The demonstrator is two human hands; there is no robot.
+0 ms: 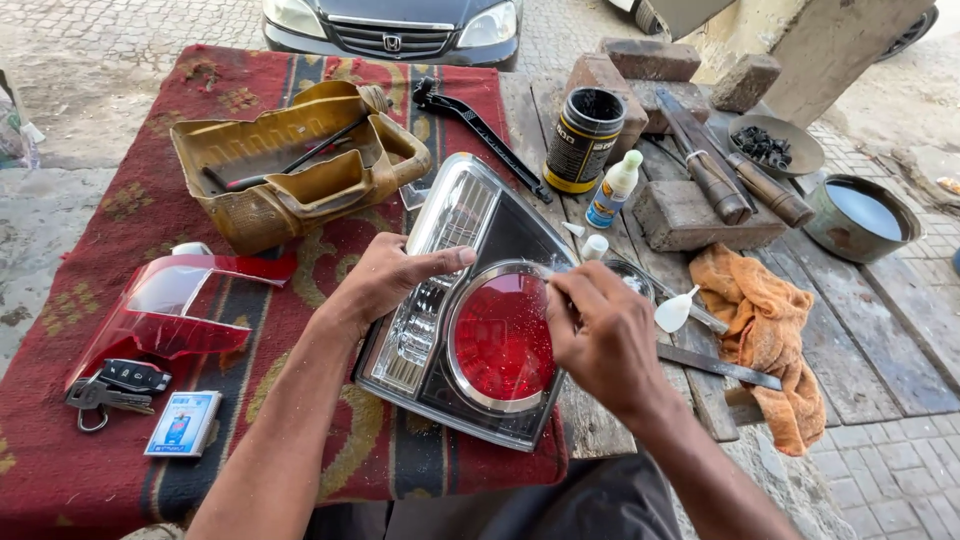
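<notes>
A car tail light [470,330] with a clear housing and a round red lens lies tilted on the red patterned rug [120,200]. My left hand [385,280] rests on its clear upper-left part, thumb pointing right along the housing. My right hand [600,335] is closed on a small thin tool whose tip touches the rim of the red lens; the tool itself is mostly hidden by my fingers.
A cut yellow jerrycan [290,165] with tools, a loose red lens cover [170,305], keys [115,390] and a small box [183,422] lie on the rug. On the planks: a black can [585,135], small bottle [612,190], orange rag [765,340], hacksaw blade [720,365], metal bowls [860,215].
</notes>
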